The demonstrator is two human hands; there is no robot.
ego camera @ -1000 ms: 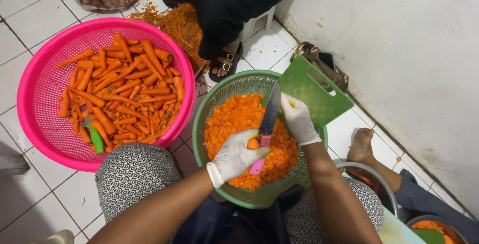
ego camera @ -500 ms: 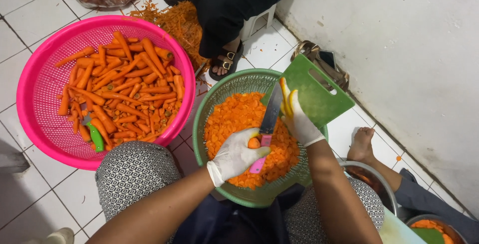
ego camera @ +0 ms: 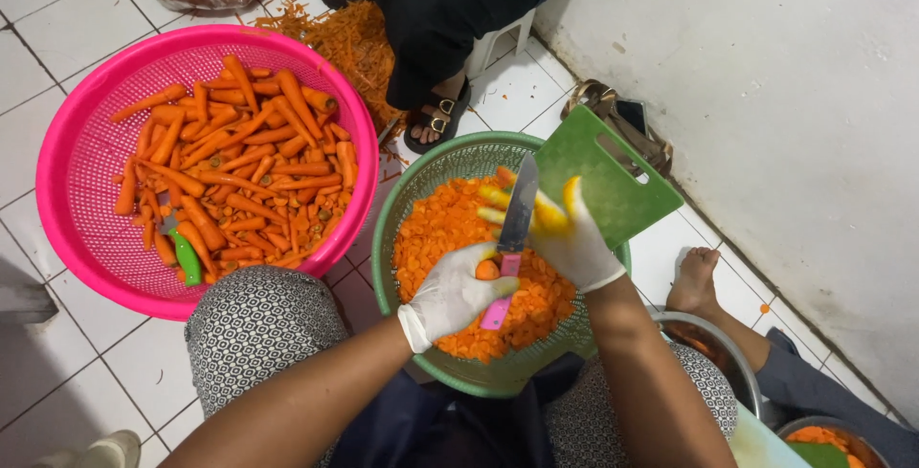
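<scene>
My left hand (ego camera: pixel 450 296), in a white glove, grips the pink handle of a knife (ego camera: pixel 515 224) over a green basket (ego camera: pixel 407 205) full of sliced carrot (ego camera: pixel 440 229). A small carrot stub (ego camera: pixel 488 269) sits at its fingertips. The blade points up and away. My right hand (ego camera: pixel 570 238), in a yellow-stained white glove, is beside the blade with fingers spread, in front of a green cutting board (ego camera: pixel 613 181) that leans on the basket's far rim.
A pink basket (ego camera: pixel 81 167) at left holds several whole peeled carrots (ego camera: pixel 230 162) and a green peeler (ego camera: pixel 185 256). Another person's sandalled feet (ego camera: pixel 436 119) and a heap of carrot peel (ego camera: pixel 349 42) lie beyond. A bare foot (ego camera: pixel 694 281) and a metal bowl (ego camera: pixel 723 353) are at right.
My right hand has spread its fingers wide next to the blade and risen slightly against the board. My left hand and the knife have stayed almost still.
</scene>
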